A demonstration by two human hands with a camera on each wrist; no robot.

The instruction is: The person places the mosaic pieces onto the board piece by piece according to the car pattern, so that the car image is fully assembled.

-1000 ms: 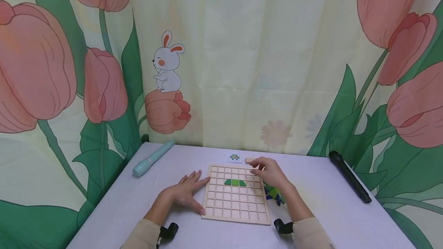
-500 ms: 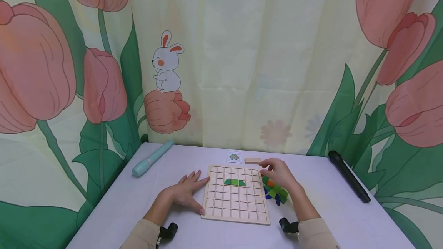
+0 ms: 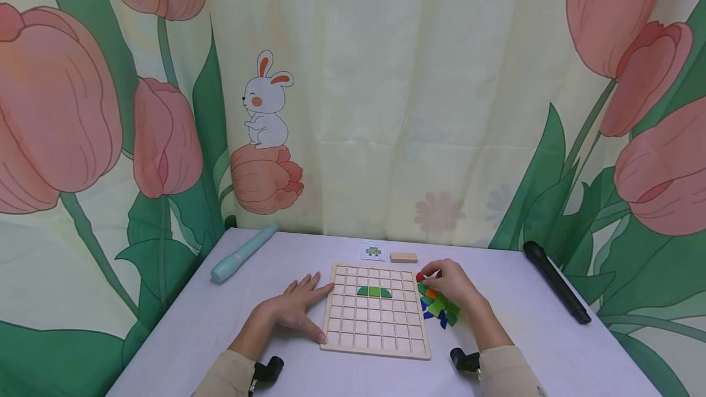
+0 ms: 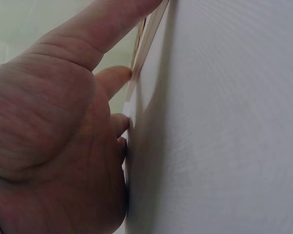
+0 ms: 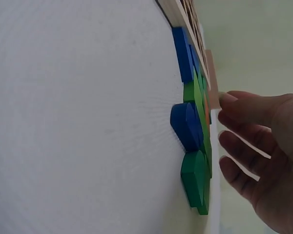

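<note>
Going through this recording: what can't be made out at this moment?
Head: the fine detail of the card; too small.
Head: whether the right hand grips the red piece; too small.
Head: the count in the pile; pieces overlap.
Left wrist: thumb tip of the left hand; cut off by top edge.

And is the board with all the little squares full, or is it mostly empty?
Mostly empty: only three green pieces sit side by side in the board; the other squares show bare wood.

The grid board (image 3: 375, 328) looks like matt wood (the coloured pieces (image 3: 437, 307) smooth), the curtain (image 3: 364, 78) cloth.
</note>
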